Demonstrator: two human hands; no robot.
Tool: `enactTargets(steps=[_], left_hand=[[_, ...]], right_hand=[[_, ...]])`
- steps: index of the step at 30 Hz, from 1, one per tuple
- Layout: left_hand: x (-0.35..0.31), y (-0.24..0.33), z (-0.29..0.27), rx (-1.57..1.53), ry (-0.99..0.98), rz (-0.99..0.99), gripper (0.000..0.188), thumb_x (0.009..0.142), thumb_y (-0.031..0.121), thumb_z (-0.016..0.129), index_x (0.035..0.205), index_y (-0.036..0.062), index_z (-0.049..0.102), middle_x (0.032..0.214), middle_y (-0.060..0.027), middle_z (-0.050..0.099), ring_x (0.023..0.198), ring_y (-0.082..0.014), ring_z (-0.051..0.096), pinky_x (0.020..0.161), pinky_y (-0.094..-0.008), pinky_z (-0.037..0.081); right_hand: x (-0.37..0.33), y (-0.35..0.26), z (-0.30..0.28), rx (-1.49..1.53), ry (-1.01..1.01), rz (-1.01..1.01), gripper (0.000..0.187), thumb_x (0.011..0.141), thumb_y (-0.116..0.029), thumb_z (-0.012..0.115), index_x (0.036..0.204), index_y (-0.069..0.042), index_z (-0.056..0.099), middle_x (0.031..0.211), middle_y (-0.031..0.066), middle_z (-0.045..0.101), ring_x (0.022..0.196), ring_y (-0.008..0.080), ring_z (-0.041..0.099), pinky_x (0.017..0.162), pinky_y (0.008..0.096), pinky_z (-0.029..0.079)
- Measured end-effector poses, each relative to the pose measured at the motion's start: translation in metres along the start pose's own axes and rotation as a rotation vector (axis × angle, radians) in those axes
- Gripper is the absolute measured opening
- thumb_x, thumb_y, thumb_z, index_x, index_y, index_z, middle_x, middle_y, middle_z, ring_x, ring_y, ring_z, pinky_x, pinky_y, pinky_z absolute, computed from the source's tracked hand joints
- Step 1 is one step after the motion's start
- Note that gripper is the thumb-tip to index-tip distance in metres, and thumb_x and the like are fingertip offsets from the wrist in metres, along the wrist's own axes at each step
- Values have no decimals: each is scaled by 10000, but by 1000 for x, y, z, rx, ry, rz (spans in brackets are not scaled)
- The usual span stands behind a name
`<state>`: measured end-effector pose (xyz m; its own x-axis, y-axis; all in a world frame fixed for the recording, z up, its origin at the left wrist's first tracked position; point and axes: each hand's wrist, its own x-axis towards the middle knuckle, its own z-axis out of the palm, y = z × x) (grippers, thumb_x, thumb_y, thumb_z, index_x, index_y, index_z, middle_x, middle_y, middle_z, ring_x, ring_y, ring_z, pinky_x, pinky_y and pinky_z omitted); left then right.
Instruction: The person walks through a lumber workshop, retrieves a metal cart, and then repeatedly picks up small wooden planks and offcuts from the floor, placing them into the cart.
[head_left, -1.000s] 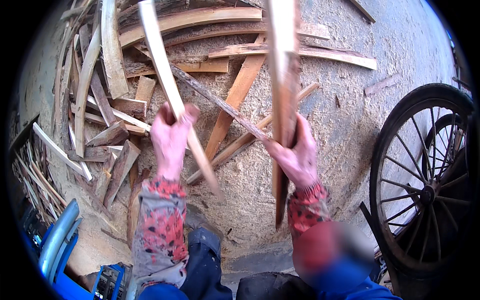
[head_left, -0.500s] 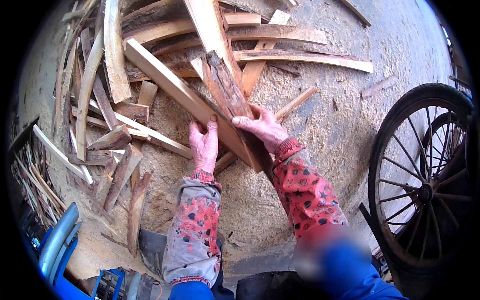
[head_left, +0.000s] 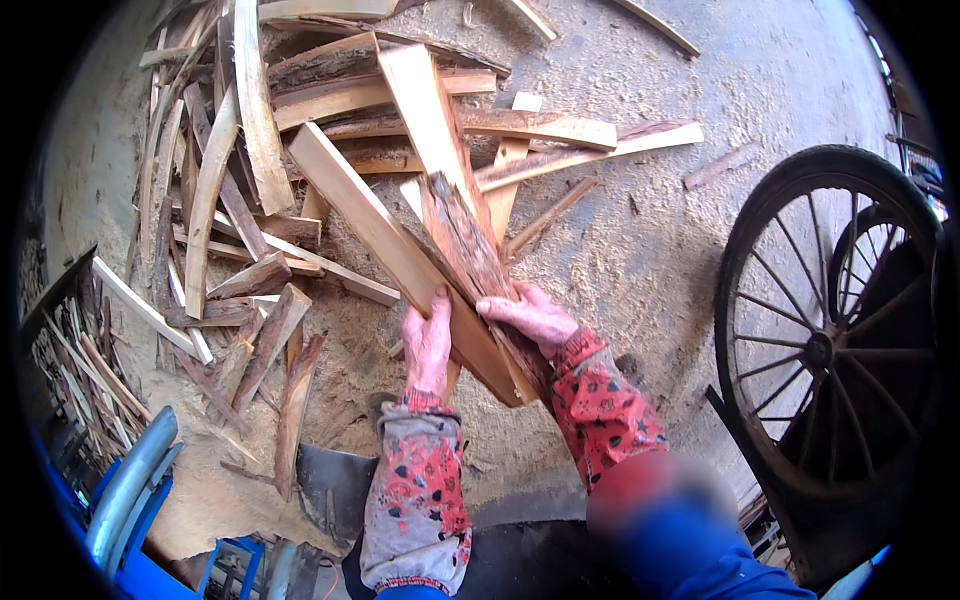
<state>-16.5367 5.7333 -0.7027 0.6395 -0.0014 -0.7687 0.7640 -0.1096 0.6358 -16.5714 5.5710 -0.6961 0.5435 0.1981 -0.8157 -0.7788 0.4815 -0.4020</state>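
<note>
Both of my hands are closed around a bundle of rough wooden slabs held slanting above the floor. My left hand (head_left: 430, 340) grips the left edge of a pale sawn board (head_left: 365, 210), thumb on top and fingers hidden beneath. On the other side, my right hand (head_left: 538, 318) holds a bark-covered slab (head_left: 468, 240), its thumb lying across the bark. A second pale board (head_left: 422, 100) stretches away behind the bark piece. The near ends of the pieces come together between my forearms.
Beyond and to the left lies a heap of loose slabs (head_left: 265, 130) and short offcuts (head_left: 275, 340). Sawdust covers the concrete floor (head_left: 640, 240). A spoked cart wheel (head_left: 820, 350) stands at the right. Thin sticks (head_left: 90, 360) and a blue metal frame (head_left: 140, 500) are at the left.
My hands have drawn the bundle of slabs nearer to my body. Both keep their hold on it, and the view has shifted a little.
</note>
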Motion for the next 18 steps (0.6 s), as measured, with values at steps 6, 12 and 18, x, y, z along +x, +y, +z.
enactTargets(steps=[6, 12, 18], left_hand=[[-106, -2, -7, 81, -41, -120, 546, 922, 412, 550, 1209, -51, 509, 1113, -159, 607, 988, -226, 584, 850, -340, 458], [-218, 43, 1, 146, -71, -303, 388, 960, 241, 449, 1205, -54, 508, 1127, -142, 588, 993, -195, 558, 856, -314, 446], [-321, 67, -6, 224, 41, -399, 322, 952, 167, 440, 1165, -54, 537, 1079, -126, 603, 952, -191, 570, 828, -305, 455]], right_hand=[[-104, 30, 18, 127, -89, 74, 739, 803, -331, 726, 1330, 51, 376, 1265, 137, 527, 1138, 188, 523, 991, 314, 412], [-213, 36, 59, 220, -10, 110, 713, 850, -366, 674, 1350, 43, 372, 1240, 122, 532, 1106, 175, 525, 960, 301, 425], [-304, 46, 95, 192, 43, 161, 627, 866, -400, 642, 1282, 36, 471, 1152, 108, 584, 1022, 151, 560, 887, 289, 459]])
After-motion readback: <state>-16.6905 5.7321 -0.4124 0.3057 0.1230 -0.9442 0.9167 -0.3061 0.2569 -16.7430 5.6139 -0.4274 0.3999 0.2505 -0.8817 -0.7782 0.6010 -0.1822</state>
